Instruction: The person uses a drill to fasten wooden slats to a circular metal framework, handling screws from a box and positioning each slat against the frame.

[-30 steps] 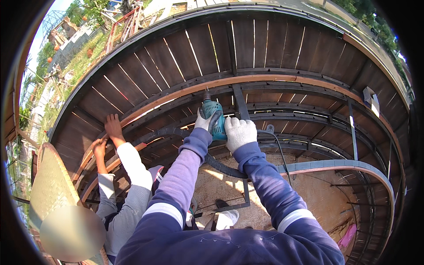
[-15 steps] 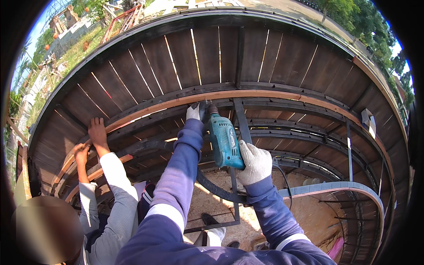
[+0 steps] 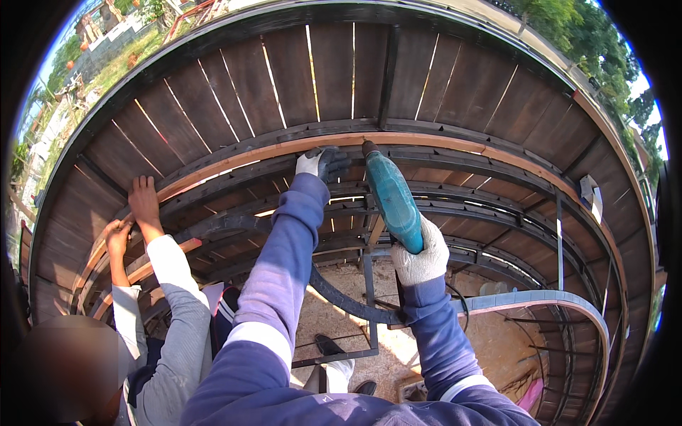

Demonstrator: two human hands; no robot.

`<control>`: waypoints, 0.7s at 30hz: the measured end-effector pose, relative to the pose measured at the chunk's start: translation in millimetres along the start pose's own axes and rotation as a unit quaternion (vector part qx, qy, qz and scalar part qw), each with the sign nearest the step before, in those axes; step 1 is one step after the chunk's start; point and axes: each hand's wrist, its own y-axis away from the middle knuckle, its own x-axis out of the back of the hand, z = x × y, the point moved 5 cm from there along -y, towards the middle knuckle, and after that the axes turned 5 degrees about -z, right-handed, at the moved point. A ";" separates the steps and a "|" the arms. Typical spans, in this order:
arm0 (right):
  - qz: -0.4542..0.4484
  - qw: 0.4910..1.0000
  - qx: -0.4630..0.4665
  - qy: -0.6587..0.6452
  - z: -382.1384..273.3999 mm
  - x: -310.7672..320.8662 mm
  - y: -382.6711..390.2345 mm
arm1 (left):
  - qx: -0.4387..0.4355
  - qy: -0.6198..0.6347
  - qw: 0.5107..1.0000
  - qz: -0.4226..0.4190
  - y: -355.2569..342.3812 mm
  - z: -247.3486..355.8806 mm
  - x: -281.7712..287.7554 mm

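Observation:
My right hand (image 3: 420,252), in a white knit glove, is closed round the rear handle of a teal power drill (image 3: 392,199). The drill's chuck points away from me, its tip at the curved strip of light brown wood (image 3: 426,149); whether the bit has entered the wood is too small to tell. Left of the chuck, my left hand (image 3: 322,164) wears a white glove with dark grey fingers. Those fingers stretch rightward along the dark curved rail (image 3: 270,170) just under the strip, apart from the drill.
At the left, a co-worker's bare hands (image 3: 146,206) press on the wooden strip's end. Dark vertical boards (image 3: 341,78) form the curved wall beyond. Below are curved metal rails (image 3: 483,213), a grey-topped curved band (image 3: 526,299) and a black cord (image 3: 465,305). A white box (image 3: 591,199) sits at right.
The drill has swung round and shifted right, its chuck now at the wooden strip instead of beside my left hand. My left fingers have stretched out to the right. The co-worker's hands keep their place.

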 end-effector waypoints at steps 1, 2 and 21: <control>-0.005 1.000 -0.017 -0.017 -1.3 0.2 -0.7 | -0.012 0.004 1.000 0.000 -2.4 -1.2 7.9; -0.009 0.999 -0.034 -0.033 -1.3 0.8 -0.6 | -0.023 0.008 1.000 0.000 -4.8 -3.2 15.1; -0.020 1.000 -0.003 -0.021 -2.1 -0.3 -1.0 | -0.146 -0.669 0.711 0.162 28.3 28.2 -26.7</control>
